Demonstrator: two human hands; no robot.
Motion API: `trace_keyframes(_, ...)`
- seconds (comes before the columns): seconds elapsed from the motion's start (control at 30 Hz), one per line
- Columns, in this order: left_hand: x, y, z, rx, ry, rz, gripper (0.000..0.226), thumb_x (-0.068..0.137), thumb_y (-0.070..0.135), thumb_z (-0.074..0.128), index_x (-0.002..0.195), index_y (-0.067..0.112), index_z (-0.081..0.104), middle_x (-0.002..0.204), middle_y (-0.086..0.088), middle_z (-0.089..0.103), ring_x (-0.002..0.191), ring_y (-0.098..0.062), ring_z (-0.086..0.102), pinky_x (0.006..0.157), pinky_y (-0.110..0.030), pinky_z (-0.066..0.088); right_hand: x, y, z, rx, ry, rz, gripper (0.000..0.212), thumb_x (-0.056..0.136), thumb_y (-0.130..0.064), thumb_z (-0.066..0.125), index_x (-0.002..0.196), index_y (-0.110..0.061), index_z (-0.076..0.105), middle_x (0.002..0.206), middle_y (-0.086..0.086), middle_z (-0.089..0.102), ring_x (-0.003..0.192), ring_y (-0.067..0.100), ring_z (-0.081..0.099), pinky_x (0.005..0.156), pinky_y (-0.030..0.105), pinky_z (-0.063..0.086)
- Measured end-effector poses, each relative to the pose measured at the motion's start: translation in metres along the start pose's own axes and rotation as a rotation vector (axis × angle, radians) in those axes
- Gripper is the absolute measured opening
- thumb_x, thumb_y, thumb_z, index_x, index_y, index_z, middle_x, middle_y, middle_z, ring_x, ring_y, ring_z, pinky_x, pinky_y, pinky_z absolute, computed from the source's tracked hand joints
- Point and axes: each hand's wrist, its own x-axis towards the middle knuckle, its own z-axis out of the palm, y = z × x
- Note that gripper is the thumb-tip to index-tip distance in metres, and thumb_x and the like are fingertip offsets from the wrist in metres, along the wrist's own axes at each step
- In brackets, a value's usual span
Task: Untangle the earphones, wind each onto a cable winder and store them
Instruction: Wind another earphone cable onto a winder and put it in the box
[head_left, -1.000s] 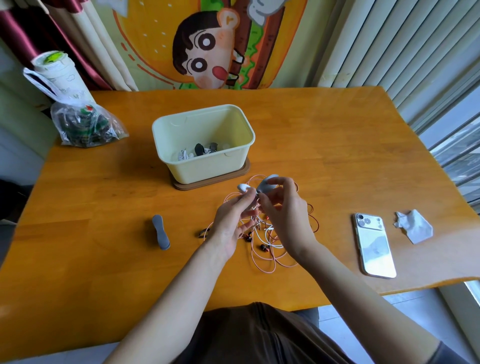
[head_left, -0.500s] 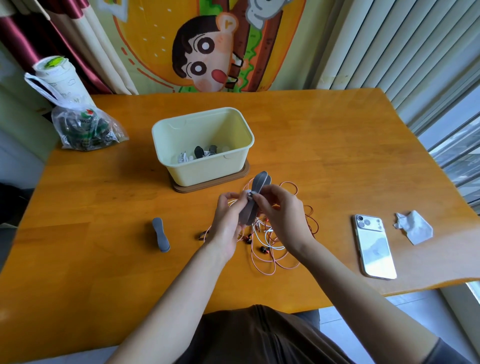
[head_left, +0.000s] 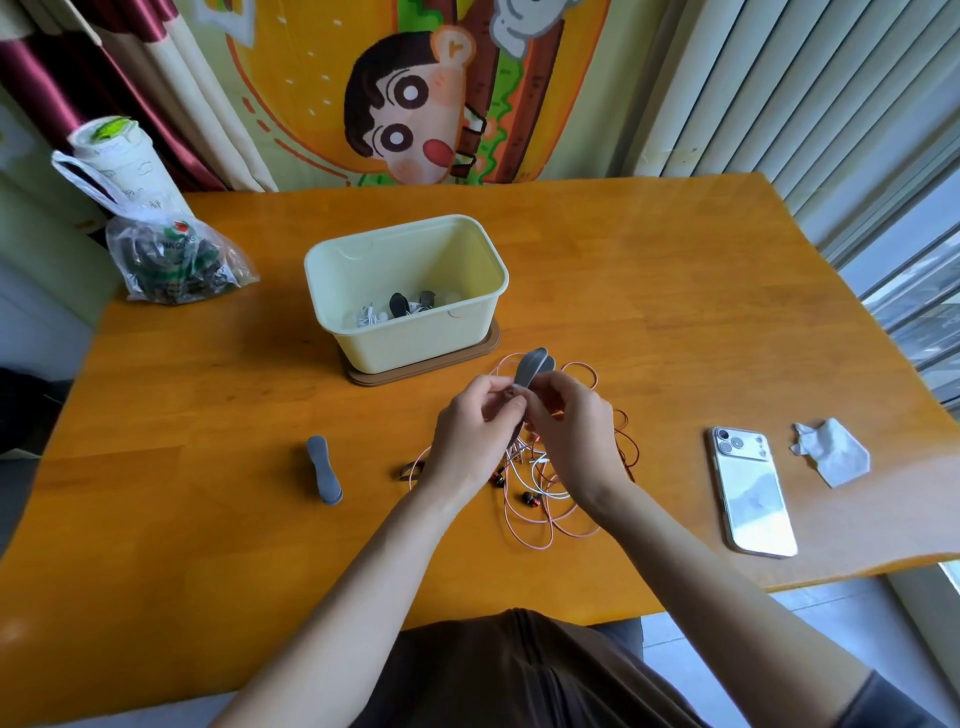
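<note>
At the far left I see a bag (head_left: 176, 260) at the table (head_left: 649, 291) edge, with a spare winder (head_left: 323, 470) lying alone nearer me. The box (head_left: 415, 348) stands mid-table with wound sets inside. Just right of it the hands are together above the table. The left hand (head_left: 470, 436) and right hand (head_left: 571, 431) both pinch a grey winder (head_left: 530, 366), held upright. I cannot tell whether a cable end is trapped there. The earphones (head_left: 545, 493) lie beneath in a loose pink-and-white tangle. I judge this to be the start of winding one set. Next, one hand must steady the winder while the other feeds cable round its waist without dragging the second set along. A phone (head_left: 750, 493) and a tissue (head_left: 831, 452) lie far right.
</note>
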Motion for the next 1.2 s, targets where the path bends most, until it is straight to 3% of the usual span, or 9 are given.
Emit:
trace_keyframes(0.13,0.006,-0.004,-0.007,0.001,-0.050,-0.004,0.034,0.085,0.016,0.070,0.118,0.010,0.063,0.104,-0.001,0.070,0.098,-0.010,0.066,0.085,-0.022,0.053,0.002,0.002,-0.005,0.038,-0.067,0.010,0.005,0.090,-0.020,0.063,0.088,-0.016,0.063,0.074,0.000,0.063,0.066,0.014,0.060,0.056,0.017,0.046)
trace_keyframes(0.23,0.010,-0.005,-0.012,-0.034,-0.075,-0.031,0.029,0.080,0.009,0.075,0.108,0.012,0.066,0.096,-0.005,0.072,0.090,-0.014,0.069,0.076,-0.023,0.055,0.004,0.003,-0.009,-0.026,-0.116,-0.043,0.003,0.089,-0.018,0.064,0.090,-0.017,0.066,0.069,-0.009,0.061,0.063,0.006,0.059,0.056,0.012,0.044)
trace_keyframes(0.37,0.012,-0.007,-0.020,-0.062,-0.081,-0.033,0.022,0.085,0.002,0.068,0.104,0.013,0.067,0.095,-0.004,0.071,0.089,-0.011,0.068,0.080,-0.017,0.053,0.007,0.003,-0.023,-0.134,-0.216,-0.152,0.013,0.088,-0.015,0.065,0.099,-0.017,0.071,0.074,-0.016,0.059,0.065,-0.003,0.059,0.061,0.006,0.042)
trace_keyframes(0.53,0.014,-0.006,-0.025,0.015,-0.087,-0.011,0.023,0.086,0.001,0.066,0.100,0.019,0.067,0.091,0.004,0.069,0.086,-0.004,0.064,0.074,-0.005,0.047,0.028,-0.002,-0.044,-0.285,-0.168,-0.327,0.007,0.083,-0.014,0.070,0.088,-0.010,0.069,0.085,0.001,0.065,0.068,0.008,0.055,0.066,0.011,0.041)
trace_keyframes(0.63,0.013,0.002,-0.027,-0.003,-0.152,0.006,0.024,0.087,0.000,0.064,0.106,0.014,0.068,0.095,0.003,0.070,0.083,0.005,0.063,0.073,-0.005,0.045,0.041,-0.007,-0.052,-0.290,-0.125,-0.383,0.009,0.080,-0.016,0.072,0.086,-0.009,0.069,0.082,-0.001,0.061,0.067,0.002,0.051,0.064,0.007,0.040)
trace_keyframes(0.7,0.013,0.008,-0.028,-0.110,-0.197,0.006,0.024,0.087,0.000,0.063,0.107,0.013,0.068,0.099,0.000,0.072,0.086,0.002,0.065,0.078,-0.013,0.048,0.047,-0.010,-0.053,-0.210,-0.091,-0.325,0.013,0.079,-0.021,0.073,0.084,-0.010,0.068,0.078,-0.003,0.062,0.067,0.005,0.055,0.064,0.011,0.044)
trace_keyframes(0.83,0.013,0.020,-0.028,-0.452,-0.204,0.009,0.025,0.085,-0.003,0.060,0.106,0.009,0.067,0.098,-0.005,0.072,0.084,-0.009,0.066,0.083,-0.023,0.053,0.048,-0.007,-0.042,0.032,-0.176,-0.098,0.024,0.080,-0.034,0.069,0.077,-0.011,0.064,0.066,0.003,0.061,0.059,0.020,0.056,0.059,0.039,0.050)
trace_keyframes(1.0,0.018,0.022,-0.026,-0.675,-0.079,-0.062,0.026,0.087,0.000,0.057,0.106,0.015,0.067,0.096,0.001,0.073,0.094,-0.018,0.065,0.086,-0.034,0.054,0.028,-0.009,-0.015,0.398,-0.277,0.124,0.022,0.093,-0.022,0.058,0.082,-0.003,0.062,0.051,-0.009,0.052,0.045,0.004,0.043,0.043,0.016,0.036)
trace_keyframes(1.2,0.018,0.017,-0.028,-0.657,0.040,-0.062,0.031,0.089,0.000,0.057,0.112,0.017,0.066,0.097,0.003,0.073,0.097,-0.018,0.066,0.083,-0.033,0.057,0.019,-0.012,0.000,0.500,-0.277,0.276,0.027,0.096,-0.023,0.054,0.073,-0.009,0.057,0.049,-0.007,0.048,0.044,0.006,0.041,0.044,0.014,0.034)
